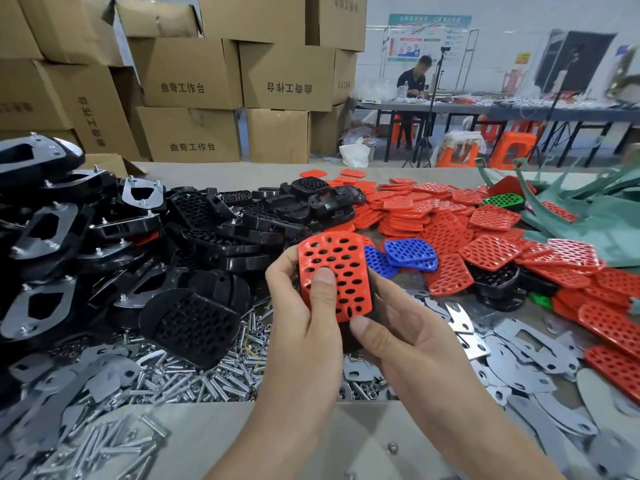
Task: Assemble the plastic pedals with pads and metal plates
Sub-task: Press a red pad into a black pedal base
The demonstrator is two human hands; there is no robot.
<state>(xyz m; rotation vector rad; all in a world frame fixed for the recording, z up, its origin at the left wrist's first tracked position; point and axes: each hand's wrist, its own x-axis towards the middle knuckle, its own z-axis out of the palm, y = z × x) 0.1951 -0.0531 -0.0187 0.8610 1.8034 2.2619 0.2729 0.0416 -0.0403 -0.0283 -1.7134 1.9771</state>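
Red pad [334, 268] was being pressed onto a black pedal [349, 336]
Both left hand [304, 306] and right hand [408, 337] gripped it, thumbs pressing; next probably called for a metal plate [460, 320] beside the right hand.

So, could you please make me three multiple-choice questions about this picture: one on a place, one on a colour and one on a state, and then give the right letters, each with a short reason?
1. Where do the blue pads lie, seen from the held pad?
A. just right of it
B. far left of it
C. stacked on it

2. What colour is the held pad?
A. green
B. red
C. blue

3. How is the held pad gripped?
A. by one hand alone
B. by no hand, it lies loose
C. by both hands, thumbs on its face

Answers:
1 A: the blue pads lie close by its right edge.
2 B: its holed face is plainly red.
3 C: the left hand and the right hand each press a thumb on it.
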